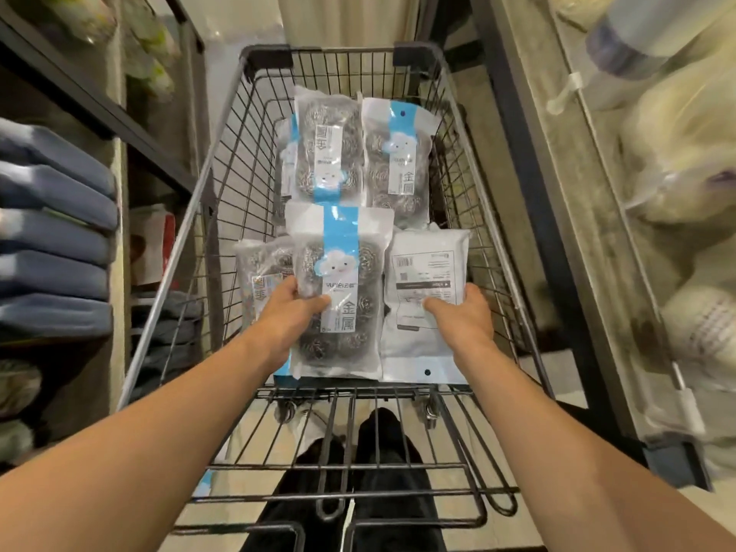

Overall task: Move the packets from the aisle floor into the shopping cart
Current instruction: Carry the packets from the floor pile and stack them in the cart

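Two packets held low in the frame's centre, inside the shopping cart (223,161): left hand (286,312) pinching a scourer packet (338,296), right hand (464,316) pinching a white packet (426,272). Probably light, soft, crinkly and slippery; best gripped at the flat edges. More packets (330,149) resting above. Shelves (59,217) crowding both sides of a narrow aisle.

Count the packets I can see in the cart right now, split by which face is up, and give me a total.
Front face up, blue stripe with cloud: 3, one gripped by the left hand, two at the far end.
White printed back up: 1, gripped by the right hand.
Partly hidden, face unclear: 2.
Total: 6
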The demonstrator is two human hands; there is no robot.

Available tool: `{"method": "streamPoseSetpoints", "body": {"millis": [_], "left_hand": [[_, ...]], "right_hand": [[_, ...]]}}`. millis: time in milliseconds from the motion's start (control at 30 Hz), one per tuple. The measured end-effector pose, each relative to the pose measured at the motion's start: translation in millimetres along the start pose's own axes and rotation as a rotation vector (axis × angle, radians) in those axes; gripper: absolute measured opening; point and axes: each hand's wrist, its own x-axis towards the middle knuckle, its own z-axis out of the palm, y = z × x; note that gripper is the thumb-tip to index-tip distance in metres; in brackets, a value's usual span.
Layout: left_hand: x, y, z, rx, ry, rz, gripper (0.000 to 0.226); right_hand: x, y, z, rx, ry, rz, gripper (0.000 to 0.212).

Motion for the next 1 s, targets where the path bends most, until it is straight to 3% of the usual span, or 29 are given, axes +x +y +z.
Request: {"method": "streamPoseSetpoints", "body": {"millis": [267, 467, 600, 800, 900, 1000], "left_hand": [[18.0, -12.4, 0.6, 0.174, 0.037, 0.072, 0.029], [21.0, -24.1, -4.2, 0.177, 0.044, 0.069, 0.04], [16.6, -24.9, -7.0, 0.106, 0.064, 0.07, 0.056], [-6.8, -13.1, -10.4, 0.019, 0.134, 0.121, 0.063], [-22.6, -5.8, -17.7, 0.029, 0.092, 0.122, 0.041], [-51.0, -0.4, -25.9, 0.049, -0.012, 0.143, 0.033]], "right_hand": [[16.4, 6.7, 18.6, -0.143, 0.075, 0.055, 0.041], [19.1, 10.6, 43.9, -0.326, 0.153, 0.073, 0.078], [6.5, 11.8, 44.1, -0.348, 0.169, 0.08, 0.09], [-29.5, 1.4, 27.6, -0.325, 0.078, 0.01, 0.054], [-43.3, -8.7, 12.9, -0.209, 0.007, -0.016, 0.036], [-71.2, -14.2, -2.2, -0.034, -0.056, -0.073, 0.019]]}}
